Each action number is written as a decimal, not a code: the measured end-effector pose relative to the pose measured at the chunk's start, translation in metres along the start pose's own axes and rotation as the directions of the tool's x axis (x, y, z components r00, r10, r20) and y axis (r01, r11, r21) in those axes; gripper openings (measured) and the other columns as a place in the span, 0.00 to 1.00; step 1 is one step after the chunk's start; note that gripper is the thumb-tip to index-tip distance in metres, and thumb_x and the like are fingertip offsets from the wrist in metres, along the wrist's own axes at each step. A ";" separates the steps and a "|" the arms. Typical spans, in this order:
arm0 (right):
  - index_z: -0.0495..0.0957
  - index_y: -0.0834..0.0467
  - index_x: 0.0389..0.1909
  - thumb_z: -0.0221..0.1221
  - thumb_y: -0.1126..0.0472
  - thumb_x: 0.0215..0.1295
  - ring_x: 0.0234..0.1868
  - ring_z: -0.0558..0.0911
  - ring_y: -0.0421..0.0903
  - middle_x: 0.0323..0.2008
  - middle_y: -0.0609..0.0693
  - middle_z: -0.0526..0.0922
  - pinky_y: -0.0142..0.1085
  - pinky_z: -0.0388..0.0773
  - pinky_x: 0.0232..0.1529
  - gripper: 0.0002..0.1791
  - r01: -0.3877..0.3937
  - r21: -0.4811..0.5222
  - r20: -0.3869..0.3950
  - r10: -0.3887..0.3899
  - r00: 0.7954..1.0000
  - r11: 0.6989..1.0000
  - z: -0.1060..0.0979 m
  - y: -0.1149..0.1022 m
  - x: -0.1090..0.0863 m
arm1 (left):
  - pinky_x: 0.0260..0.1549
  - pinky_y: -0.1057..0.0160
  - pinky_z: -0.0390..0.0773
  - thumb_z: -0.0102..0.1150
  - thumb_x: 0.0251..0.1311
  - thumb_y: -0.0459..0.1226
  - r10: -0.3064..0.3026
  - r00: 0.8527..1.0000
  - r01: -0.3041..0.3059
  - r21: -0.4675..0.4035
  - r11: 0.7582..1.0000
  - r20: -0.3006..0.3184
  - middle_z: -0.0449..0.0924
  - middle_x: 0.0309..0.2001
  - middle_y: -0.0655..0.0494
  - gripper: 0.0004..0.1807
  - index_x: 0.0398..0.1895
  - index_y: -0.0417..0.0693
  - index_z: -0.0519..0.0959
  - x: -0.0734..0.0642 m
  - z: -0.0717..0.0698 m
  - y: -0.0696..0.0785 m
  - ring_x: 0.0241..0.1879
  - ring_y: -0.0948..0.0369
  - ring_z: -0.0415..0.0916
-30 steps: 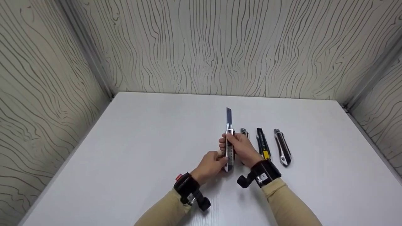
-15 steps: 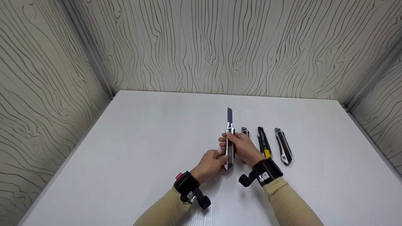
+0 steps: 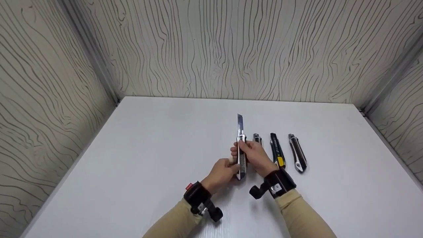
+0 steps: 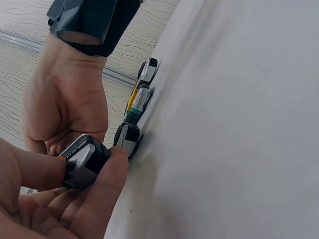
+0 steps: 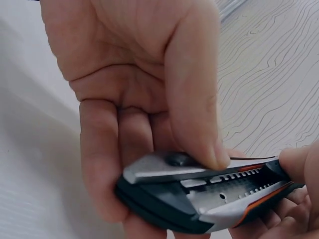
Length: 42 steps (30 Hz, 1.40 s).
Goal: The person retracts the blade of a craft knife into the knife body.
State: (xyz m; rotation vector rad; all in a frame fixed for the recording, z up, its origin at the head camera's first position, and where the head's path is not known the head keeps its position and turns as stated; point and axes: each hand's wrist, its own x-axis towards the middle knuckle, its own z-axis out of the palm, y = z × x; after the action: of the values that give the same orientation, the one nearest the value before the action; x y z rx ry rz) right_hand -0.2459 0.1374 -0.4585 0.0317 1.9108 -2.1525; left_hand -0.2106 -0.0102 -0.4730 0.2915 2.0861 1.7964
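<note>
A silver and black utility knife (image 3: pixel 242 162) points away from me over the white table, its blade (image 3: pixel 240 123) extended well out of the handle. The right hand (image 3: pixel 257 157) grips the handle's front half, thumb lying along the top. Lower down, the left hand (image 3: pixel 219 173) pinches the butt end between thumb and fingers. Seen from the right wrist, the knife's handle (image 5: pixel 219 196) shows a toothed slot with orange edging, and the left hand (image 5: pixel 134 84) fills the foreground. The left wrist view shows the butt end of the knife (image 4: pixel 88 167); the blade is hidden there.
Right of the hands lie a black and yellow utility knife (image 3: pixel 277 150) and a silver and black one (image 3: pixel 298 153). Another knife (image 3: pixel 257 138) is mostly covered by the right hand. Patterned panels (image 3: pixel 211 49) wall in the white table (image 3: pixel 148 142) behind and at the sides.
</note>
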 end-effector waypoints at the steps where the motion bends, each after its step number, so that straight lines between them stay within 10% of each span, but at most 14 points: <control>1: 0.64 0.73 0.54 0.45 0.56 0.70 0.40 0.82 0.46 0.41 0.58 0.81 0.37 0.79 0.49 0.23 0.002 -0.005 -0.004 -0.002 1.000 1.000 0.001 0.000 0.000 | 0.25 0.66 0.76 0.49 0.61 0.34 -0.001 1.000 0.001 0.006 1.000 -0.005 0.78 0.27 0.55 0.09 0.35 0.37 0.77 0.000 0.000 0.000 0.24 0.65 0.73; 42: 0.62 0.71 0.57 0.46 0.62 0.69 0.42 0.82 0.45 0.47 0.62 0.78 0.35 0.77 0.51 0.21 0.046 0.022 0.026 -0.047 0.999 0.999 0.002 0.000 0.001 | 0.28 0.68 0.77 0.47 0.64 0.35 0.005 1.000 -0.006 -0.057 0.998 -0.007 0.76 0.27 0.56 0.11 0.36 0.37 0.77 0.000 -0.001 -0.001 0.26 0.65 0.74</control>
State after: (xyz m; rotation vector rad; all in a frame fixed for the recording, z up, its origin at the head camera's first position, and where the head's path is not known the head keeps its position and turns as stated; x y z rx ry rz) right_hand -0.2468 0.1356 -0.4581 -0.0375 1.8917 -2.1919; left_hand -0.2108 -0.0118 -0.4742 0.2760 2.0365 1.8597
